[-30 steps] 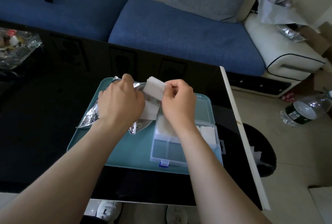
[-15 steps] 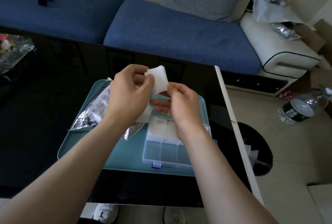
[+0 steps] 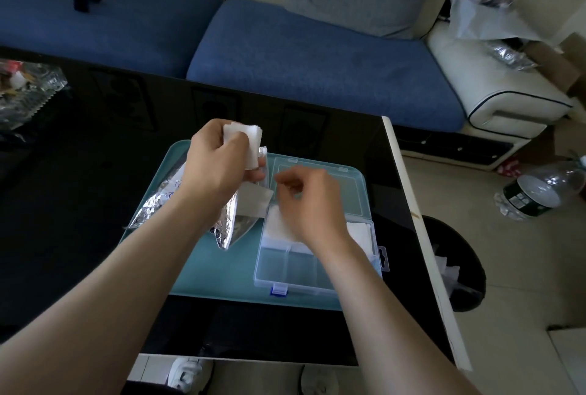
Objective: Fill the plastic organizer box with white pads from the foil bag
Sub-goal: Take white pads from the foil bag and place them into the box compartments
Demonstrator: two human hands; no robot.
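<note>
Above the far left corner of the teal tray (image 3: 206, 267), the white pads (image 3: 245, 144) form a small stack pinched between the thumb and curled fingers of the left hand (image 3: 218, 166). The stack is held clear of the foil bag (image 3: 228, 223). The bag lies crumpled on the tray under that wrist, and a pale square piece (image 3: 253, 201) lies at its mouth. Just beside the bag, on the right part of the tray, the plastic organizer box (image 3: 285, 271) stands open with its lid (image 3: 320, 188) folded flat on the far side. More pads (image 3: 360, 231) lie in its far compartments. The right hand (image 3: 312, 201) hangs over those compartments with its fingers curled. It is blurred, and I cannot tell whether it holds anything. The tray rests on a glossy black surface (image 3: 79, 204), with a glass dish (image 3: 25, 90) at the far left edge. A blue sofa (image 3: 317, 61) stands beyond, and a plastic bottle (image 3: 539, 191) lies on the floor to the right.
</note>
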